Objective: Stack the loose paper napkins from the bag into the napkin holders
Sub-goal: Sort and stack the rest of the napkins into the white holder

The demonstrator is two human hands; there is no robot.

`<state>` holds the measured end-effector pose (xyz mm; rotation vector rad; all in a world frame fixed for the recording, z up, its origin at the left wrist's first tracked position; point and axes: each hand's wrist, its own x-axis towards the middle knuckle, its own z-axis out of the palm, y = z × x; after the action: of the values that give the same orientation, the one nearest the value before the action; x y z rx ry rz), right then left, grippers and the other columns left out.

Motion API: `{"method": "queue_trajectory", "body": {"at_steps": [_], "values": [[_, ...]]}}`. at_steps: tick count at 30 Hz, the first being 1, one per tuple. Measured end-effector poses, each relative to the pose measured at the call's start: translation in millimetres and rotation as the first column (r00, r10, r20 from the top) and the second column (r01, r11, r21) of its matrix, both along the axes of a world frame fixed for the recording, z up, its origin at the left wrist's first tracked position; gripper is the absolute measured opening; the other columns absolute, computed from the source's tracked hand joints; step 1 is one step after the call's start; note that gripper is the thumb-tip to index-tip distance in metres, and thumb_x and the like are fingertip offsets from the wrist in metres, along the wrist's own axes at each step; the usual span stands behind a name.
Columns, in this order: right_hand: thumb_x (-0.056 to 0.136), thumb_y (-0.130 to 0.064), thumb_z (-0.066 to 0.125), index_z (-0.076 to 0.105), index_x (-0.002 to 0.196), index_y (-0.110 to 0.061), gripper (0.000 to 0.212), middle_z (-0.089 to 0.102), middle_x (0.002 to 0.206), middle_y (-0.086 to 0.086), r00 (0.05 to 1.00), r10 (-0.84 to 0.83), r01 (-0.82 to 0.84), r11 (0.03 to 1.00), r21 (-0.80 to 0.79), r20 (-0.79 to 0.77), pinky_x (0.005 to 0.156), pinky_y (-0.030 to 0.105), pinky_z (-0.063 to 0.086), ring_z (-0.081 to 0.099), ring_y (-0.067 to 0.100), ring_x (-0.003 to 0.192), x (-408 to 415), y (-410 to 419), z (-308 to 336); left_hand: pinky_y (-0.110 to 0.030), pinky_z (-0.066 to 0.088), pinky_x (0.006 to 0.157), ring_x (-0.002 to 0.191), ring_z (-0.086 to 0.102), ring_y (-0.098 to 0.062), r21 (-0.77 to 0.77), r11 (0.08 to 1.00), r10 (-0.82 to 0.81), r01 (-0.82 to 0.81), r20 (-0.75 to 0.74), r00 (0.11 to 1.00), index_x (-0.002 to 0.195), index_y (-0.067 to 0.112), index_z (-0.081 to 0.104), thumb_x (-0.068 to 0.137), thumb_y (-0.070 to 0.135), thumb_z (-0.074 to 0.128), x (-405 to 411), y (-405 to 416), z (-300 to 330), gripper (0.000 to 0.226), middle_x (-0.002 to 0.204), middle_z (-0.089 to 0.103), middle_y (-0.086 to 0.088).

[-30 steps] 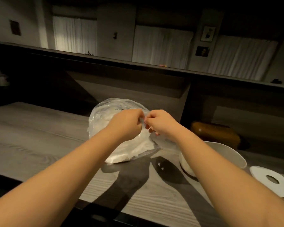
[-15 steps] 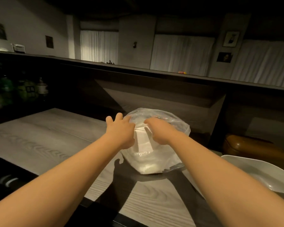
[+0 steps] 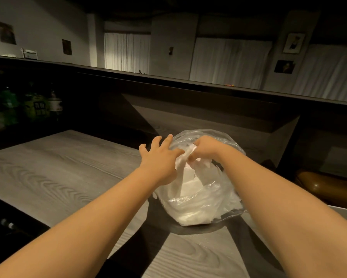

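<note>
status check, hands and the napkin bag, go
Left hand open, fingers spread against clear bag. Right hand pinching white napkins at bag mouth. No holder in view, nothing blocking.

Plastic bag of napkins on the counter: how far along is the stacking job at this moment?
Early stage. Done: the plastic bag stands on the wooden counter, its top open. In hand: the right hand grips white napkins at the mouth, while the left hand, fingers spread, rests against the bag's side. Left: no napkin holders are in view, so nothing is stacked yet.
</note>
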<state>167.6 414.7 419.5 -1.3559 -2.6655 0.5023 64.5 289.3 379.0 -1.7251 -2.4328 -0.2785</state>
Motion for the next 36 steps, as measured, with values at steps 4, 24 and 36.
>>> {"method": "queue_trajectory", "body": {"at_steps": [4, 24, 36], "values": [[0.076, -0.028, 0.081, 0.061, 0.090, -0.018, 0.026, 0.061, 0.086, -0.002, 0.994, 0.107, -0.106, 0.992, 0.063, -0.012, 0.063, 0.030, 0.051, 0.059, 0.017, 0.077, 8, 2, 4, -0.064, 0.007, 0.115, 0.151, -0.005, -0.029, 0.041, 0.999, 0.007, -0.010, 0.074, 0.997, 0.147, 0.042, 0.032, 0.098, 0.035, 0.048, 0, 1, -1, 0.052, 0.166, -0.002, 0.002], [0.088, -0.018, 0.068, 0.074, 0.093, -0.022, 0.009, 0.068, 0.105, -0.008, 0.949, 0.182, -0.107, 0.954, 0.278, -0.257, 0.092, 0.033, 0.050, 0.061, 0.014, 0.101, 42, 2, 14, -0.058, 0.013, 0.116, 0.150, 0.006, -0.026, 0.161, 0.978, 0.062, -0.134, 0.390, 0.919, 0.148, 0.038, 0.035, 0.098, 0.029, 0.038, 9, 7, 7, 0.051, 0.165, 0.010, 0.001], [0.092, -0.008, 0.064, 0.067, 0.094, -0.010, 0.004, 0.070, 0.097, 0.005, 0.693, -0.034, -0.271, 0.914, -0.303, -0.720, 0.068, 0.029, 0.060, 0.068, 0.019, 0.088, 50, -34, 14, -0.033, 0.057, 0.083, 0.102, 0.068, -0.023, 0.505, 0.805, -0.536, -0.310, 0.844, -0.018, 0.113, 0.014, 0.063, 0.099, 0.027, 0.057, 39, 1, 10, 0.020, 0.111, 0.069, -0.007]]}}
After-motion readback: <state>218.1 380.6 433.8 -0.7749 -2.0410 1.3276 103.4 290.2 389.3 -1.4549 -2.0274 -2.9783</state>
